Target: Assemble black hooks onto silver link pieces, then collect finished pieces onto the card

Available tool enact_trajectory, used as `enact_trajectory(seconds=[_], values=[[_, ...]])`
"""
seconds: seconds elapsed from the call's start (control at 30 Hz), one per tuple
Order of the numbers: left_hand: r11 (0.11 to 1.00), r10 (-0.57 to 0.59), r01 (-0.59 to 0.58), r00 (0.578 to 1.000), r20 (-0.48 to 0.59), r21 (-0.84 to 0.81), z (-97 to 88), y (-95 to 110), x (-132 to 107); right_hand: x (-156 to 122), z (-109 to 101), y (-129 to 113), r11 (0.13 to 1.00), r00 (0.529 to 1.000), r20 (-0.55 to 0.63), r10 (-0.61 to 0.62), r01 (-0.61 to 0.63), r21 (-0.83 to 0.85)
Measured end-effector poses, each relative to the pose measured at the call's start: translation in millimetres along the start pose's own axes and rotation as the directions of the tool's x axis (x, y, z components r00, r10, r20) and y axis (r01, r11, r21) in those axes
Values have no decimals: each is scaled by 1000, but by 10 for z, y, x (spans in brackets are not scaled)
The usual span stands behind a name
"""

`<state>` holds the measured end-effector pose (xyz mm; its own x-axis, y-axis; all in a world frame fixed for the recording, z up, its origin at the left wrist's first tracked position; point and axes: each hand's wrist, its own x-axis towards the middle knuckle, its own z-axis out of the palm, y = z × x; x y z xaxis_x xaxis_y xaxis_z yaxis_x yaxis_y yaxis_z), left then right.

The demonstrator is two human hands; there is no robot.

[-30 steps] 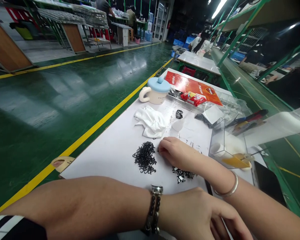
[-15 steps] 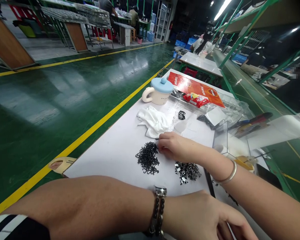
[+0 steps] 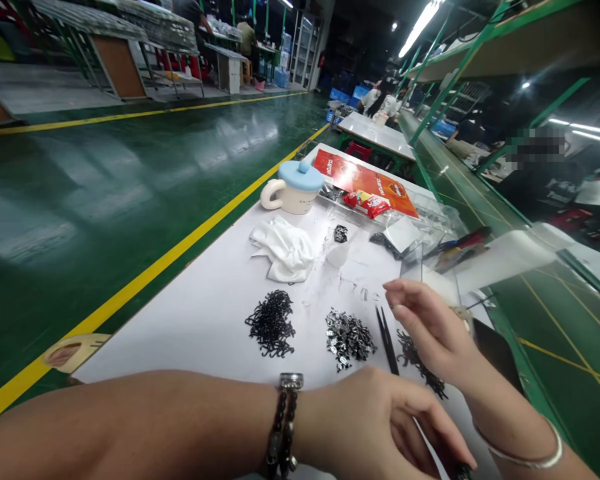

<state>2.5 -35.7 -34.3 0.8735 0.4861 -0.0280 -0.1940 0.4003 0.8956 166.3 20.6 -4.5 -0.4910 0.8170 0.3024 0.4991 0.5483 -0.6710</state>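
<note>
On the white tabletop [image 3: 180,340] lie a tangled heap of small black hook-shaped pieces [image 3: 271,325] and, to its right, a heap of silvery-black metal clips [image 3: 347,339]. Black tweezers [image 3: 387,340] rest right of the clips, beside a loose strand of black pieces [image 3: 420,363]. My right hand [image 3: 430,327] hovers above the tweezers, fingers apart and holding nothing. My left hand [image 3: 380,420] rests at the near table edge, fingers curled. A small dark object [image 3: 463,472] shows by its fingertips, partly cut off by the frame.
Farther along stand a blue-lidded mug [image 3: 293,190], a crumpled white cloth [image 3: 283,250], a red packet [image 3: 365,180] and a clear acrylic box [image 3: 420,263]. The table's left edge drops to a green floor with a yellow line. Co-workers sit far off.
My right hand has lifted from beside the black heap and moved right, uncovering the clips and tweezers. My left hand has shifted slightly. The head view has turned a little.
</note>
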Motion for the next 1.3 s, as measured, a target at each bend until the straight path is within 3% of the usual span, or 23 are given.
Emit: enact_trajectory(seconds=[0.1, 0.23, 0.37, 0.5, 0.67, 0.93, 1.3], values=[[998, -23, 20, 998, -59, -56, -21, 64, 2, -280, -101, 62, 999, 996, -82, 21, -24, -38], [995, -47, 37, 993, -107, -98, -87, 198, 18, -482, -154, 26, 991, 956, -269, 121, -98, 95], [999, -33, 30, 991, -127, -28, -132, 260, 55, -547, -179, -119, 978, 931, -348, 113, -42, 206], [998, -48, 51, 989, -141, 20, -138, 260, 76, -590, -193, -216, 950, 931, -331, 151, -44, 308], [999, -49, 49, 991, -126, 2, -151, 243, 89, -608, -191, -212, 975, 959, -272, 82, -21, 221], [995, -67, 78, 986, -153, 67, -144, 284, 77, -633, -144, -218, 819, 922, -228, 313, -140, 556], [998, -58, 64, 980, -188, 22, -125, 250, 74, -624, -14, -275, 758, 943, -92, 319, -196, 623]])
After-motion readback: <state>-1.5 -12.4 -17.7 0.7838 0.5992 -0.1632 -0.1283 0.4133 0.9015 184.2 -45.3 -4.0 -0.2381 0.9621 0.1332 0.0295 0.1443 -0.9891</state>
